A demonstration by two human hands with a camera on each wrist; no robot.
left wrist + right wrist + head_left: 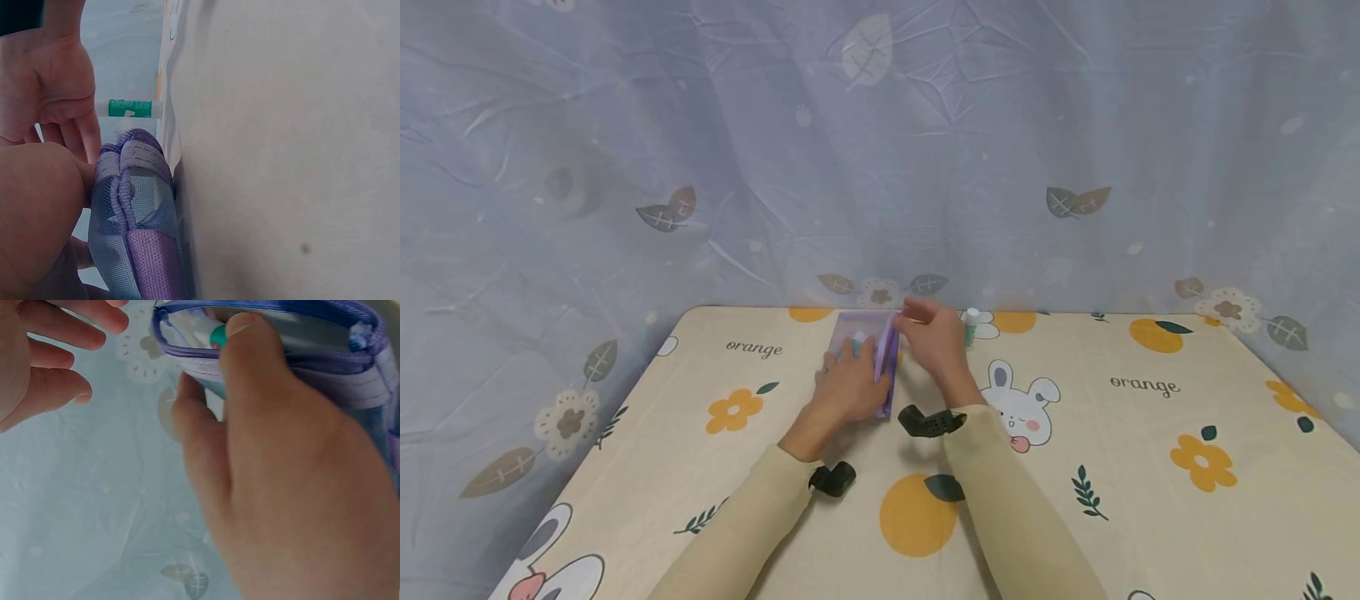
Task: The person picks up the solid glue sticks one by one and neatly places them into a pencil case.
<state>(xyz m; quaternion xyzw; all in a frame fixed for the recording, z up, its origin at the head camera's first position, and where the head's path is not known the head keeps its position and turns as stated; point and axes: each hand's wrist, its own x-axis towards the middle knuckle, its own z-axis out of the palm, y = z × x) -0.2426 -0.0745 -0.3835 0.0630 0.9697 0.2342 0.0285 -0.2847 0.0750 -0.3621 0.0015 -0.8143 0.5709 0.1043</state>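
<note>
My left hand [852,387] grips a purple zipped mesh pouch [340,394] on the table, its thumb at the pouch's mouth and its fingers along the mesh side. The zip is undone and the mouth gapes. Inside the mouth shows a white and green tube [211,332], partly hidden by the left thumb. Just beside the pouch's far end is my right hand [936,342], fingers loosely bent and holding nothing; the right wrist view shows its fingertips apart from the pouch. A second white tube with a green label [130,109] stands upright to the right of the pouch.
A pale cloth [1150,442] printed with oranges, flowers and rabbits covers the table. A grey-blue patterned curtain [880,167] hangs behind the far edge, close to the pouch. Black camera mounts [932,421] sit on both wrists.
</note>
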